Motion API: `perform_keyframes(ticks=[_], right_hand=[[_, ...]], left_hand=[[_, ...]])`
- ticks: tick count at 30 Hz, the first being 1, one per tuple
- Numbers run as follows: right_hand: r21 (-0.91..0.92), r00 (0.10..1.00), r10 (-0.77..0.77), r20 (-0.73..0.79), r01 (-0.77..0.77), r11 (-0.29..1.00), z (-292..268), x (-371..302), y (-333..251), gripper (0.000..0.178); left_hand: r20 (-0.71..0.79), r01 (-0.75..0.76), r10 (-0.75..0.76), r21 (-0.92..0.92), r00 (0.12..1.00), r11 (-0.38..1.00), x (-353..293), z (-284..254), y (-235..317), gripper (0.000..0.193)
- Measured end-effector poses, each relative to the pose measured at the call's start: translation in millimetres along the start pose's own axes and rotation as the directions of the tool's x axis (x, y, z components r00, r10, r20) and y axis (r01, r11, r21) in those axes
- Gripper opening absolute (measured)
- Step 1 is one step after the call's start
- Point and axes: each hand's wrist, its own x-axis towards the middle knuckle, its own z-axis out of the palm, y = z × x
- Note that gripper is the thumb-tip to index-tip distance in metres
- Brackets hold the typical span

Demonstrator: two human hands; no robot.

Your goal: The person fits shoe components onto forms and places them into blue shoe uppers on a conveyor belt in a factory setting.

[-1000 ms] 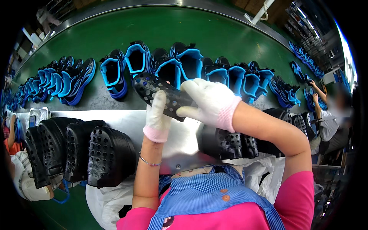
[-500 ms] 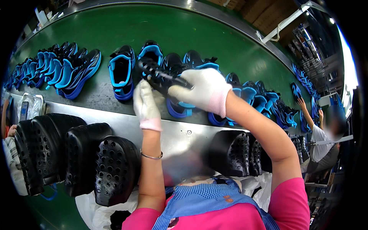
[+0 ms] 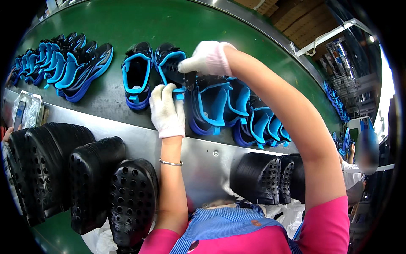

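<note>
My left hand (image 3: 168, 111), in a white glove with a pink cuff, grips the heel of a black and blue sneaker (image 3: 159, 63), fingertips at its back collar. Above the sneaker's right side is my right hand (image 3: 207, 58), gloved too, with its fingers closed and its thumb pointing at the shoe opening. A dark perforated insole (image 3: 172, 71) shows partly inside that opening, by the thumb; the rest is blurred or hidden. Beside it on the left stands another sneaker (image 3: 138, 76) with its opening up. More sneakers (image 3: 208, 108) lie just right of my hands.
A row of sneakers (image 3: 72, 70) stretches left along the green work surface (image 3: 122, 23). Black shoe-shaped blocks with round holes (image 3: 133, 199) stand left on the metal ledge (image 3: 203, 154), and similar blocks (image 3: 256, 175) at right. A tray (image 3: 31, 108) sits far left. Another person (image 3: 354, 178) is at far right.
My right hand has moved up and brought the insole from above the shoes to the sneaker's opening. My left hand has shifted slightly right, onto the sneaker's heel.
</note>
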Motion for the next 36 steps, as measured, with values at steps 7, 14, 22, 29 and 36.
perform_keyframes(ticks=[7, 14, 22, 29, 36], right_hand=[[-0.238, 0.982, 0.011, -0.189, -0.056, 0.97, 58.6, 44.3, -27.3, 0.04], [-0.212, 0.994, 0.03, -0.106, -0.052, 0.976, 66.1, 61.3, -37.8, 0.023], [-0.133, 0.969, 0.0, -0.249, -0.034, 0.991, 76.6, 78.7, -30.9, 0.024], [0.044, 0.883, -0.314, -0.348, 0.35, 0.936, 49.1, 31.4, 4.1, 0.033], [-0.211, 0.941, -0.211, -0.263, 0.157, 0.965, 48.9, -83.3, 107.9, 0.036]], left_hand=[[-0.02, 0.02, -0.021, -0.034, 1.0, 0.999, -1.5, 6.5, -4.0, 0.036], [-0.039, 0.058, -0.057, 0.01, 0.998, 0.998, -6.3, 8.3, -2.6, 0.035], [-0.048, 0.051, -0.051, 0.003, 0.998, 0.999, -4.6, 14.7, -0.7, 0.034], [-0.164, 0.077, -0.089, -0.075, 0.982, 0.994, -4.8, 18.8, -10.9, 0.038], [-0.207, 0.108, -0.154, -0.218, 0.966, 0.97, -27.9, 11.9, 26.0, 0.024]])
